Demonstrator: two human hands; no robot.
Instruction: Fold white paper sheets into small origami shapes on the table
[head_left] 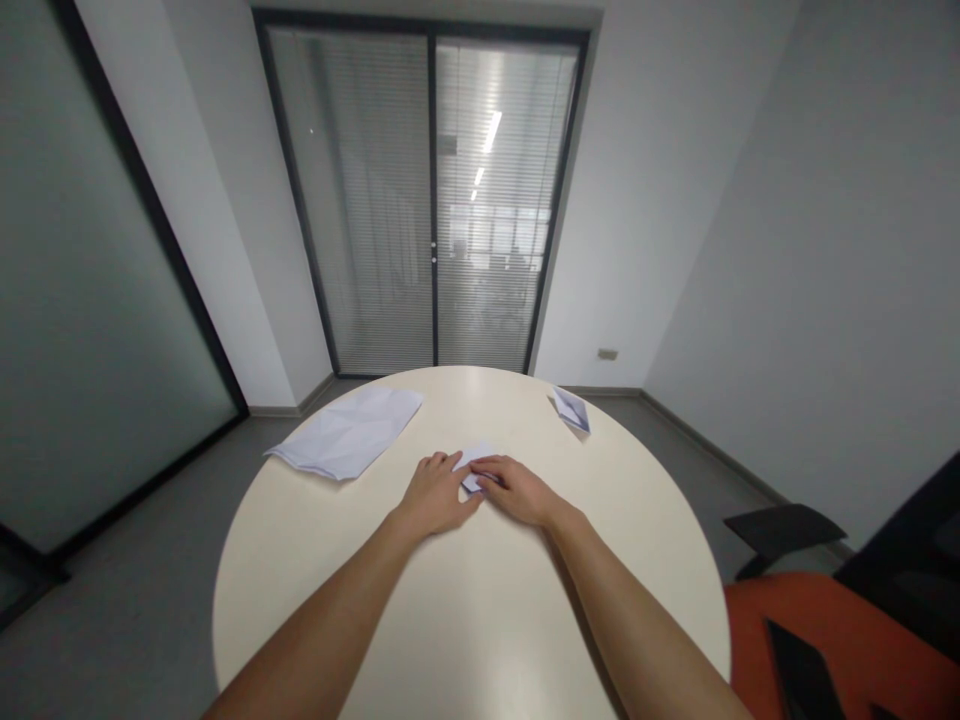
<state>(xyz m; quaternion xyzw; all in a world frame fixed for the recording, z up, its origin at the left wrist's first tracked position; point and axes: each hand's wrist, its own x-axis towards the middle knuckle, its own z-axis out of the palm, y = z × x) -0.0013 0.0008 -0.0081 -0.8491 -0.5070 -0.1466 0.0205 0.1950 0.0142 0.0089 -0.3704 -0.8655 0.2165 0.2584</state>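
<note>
A small piece of folded white paper (472, 484) lies at the middle of the round table, partly hidden under my fingers. My left hand (437, 494) holds it from the left, thumb and fingertips on its edge. From the right, my right hand (516, 488) has curled fingers and a thumb closed on the same paper. Both hands rest low, close to the tabletop, and their fingers nearly meet over the folds.
Creased white sheets (352, 432) lie at the table's left rim. A folded paper piece (572, 411) stands near the right far rim of the white table (465, 630). An orange chair (862, 640) stands to the right; beyond are glass doors (431, 200).
</note>
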